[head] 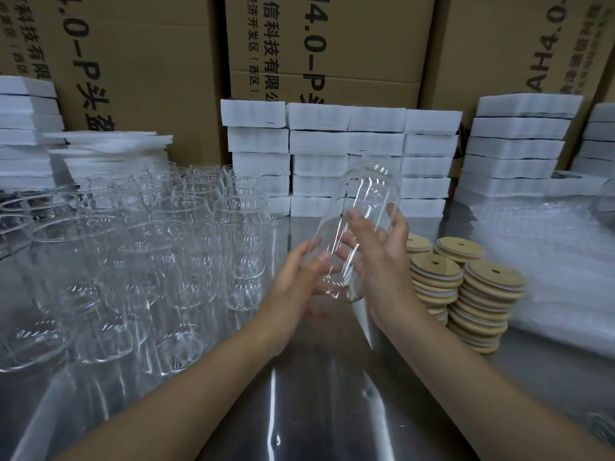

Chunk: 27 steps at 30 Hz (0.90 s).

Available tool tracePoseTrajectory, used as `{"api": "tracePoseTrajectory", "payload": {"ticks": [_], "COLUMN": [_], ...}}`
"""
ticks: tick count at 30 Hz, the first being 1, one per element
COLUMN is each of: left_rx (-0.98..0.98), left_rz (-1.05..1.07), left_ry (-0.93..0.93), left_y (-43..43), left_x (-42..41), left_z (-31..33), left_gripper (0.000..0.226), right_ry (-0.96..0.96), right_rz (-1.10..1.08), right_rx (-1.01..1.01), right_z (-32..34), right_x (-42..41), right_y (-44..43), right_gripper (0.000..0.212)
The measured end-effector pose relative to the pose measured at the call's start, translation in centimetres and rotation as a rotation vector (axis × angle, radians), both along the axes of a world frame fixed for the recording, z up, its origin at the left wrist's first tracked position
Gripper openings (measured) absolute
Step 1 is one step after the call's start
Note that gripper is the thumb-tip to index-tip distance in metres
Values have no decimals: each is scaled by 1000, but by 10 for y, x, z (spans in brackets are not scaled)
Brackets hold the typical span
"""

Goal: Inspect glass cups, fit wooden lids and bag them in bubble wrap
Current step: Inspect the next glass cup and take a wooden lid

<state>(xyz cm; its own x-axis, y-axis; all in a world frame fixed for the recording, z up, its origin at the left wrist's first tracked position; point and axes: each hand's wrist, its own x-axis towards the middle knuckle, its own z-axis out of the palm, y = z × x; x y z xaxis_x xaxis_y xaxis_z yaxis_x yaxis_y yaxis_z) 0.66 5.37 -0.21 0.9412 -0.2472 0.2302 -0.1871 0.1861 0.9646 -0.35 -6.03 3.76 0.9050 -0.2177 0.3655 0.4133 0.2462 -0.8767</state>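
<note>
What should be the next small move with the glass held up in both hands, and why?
Probably free the right hand and pick one wooden lid from the stacks of lids just beside it. The glass cup is lifted and tilted between that hand and the left hand, with no lid on it, so it seems to be under inspection and a lid would come next.

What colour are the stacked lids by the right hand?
Light tan wood lids, seen in the head view.

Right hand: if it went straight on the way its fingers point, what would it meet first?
Probably the white foam stacks at the back, after sliding along the glass cup that the right hand holds; depth is unclear.
</note>
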Motion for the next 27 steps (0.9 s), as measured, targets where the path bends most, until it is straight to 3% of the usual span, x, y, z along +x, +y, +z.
{"api": "tracePoseTrajectory", "payload": {"ticks": [5, 9, 12, 16, 19, 21, 27], "left_rx": [86, 131, 217, 262, 282, 301, 332], "left_rz": [51, 109, 115, 154, 214, 248, 275], "left_ry": [-132, -132, -122, -145, -152, -160, -180], "left_y": [5, 5, 4, 6, 6, 6, 7], "left_x": [3, 7, 10, 16, 21, 24, 21], "left_z": [-2, -9, -16, -16, -18, -18, -18], "left_gripper": [97, 117, 125, 124, 117, 115, 111], "right_ry": [-3, 38, -10, 77, 511, 672, 675], "right_rz": [-19, -15, -174, -466, -509, -479, -429], "right_rx": [-392, -787, -1103, -1269, -1471, -1564, -1558], "right_z": [-2, 8, 24, 47, 53, 52, 52], "right_x": [-2, -6, -15, -23, -24, -23, -25], "right_y": [0, -12, -28, -57, -81, -90, -92], "right_gripper": [108, 75, 57, 56, 67, 68, 74]}}
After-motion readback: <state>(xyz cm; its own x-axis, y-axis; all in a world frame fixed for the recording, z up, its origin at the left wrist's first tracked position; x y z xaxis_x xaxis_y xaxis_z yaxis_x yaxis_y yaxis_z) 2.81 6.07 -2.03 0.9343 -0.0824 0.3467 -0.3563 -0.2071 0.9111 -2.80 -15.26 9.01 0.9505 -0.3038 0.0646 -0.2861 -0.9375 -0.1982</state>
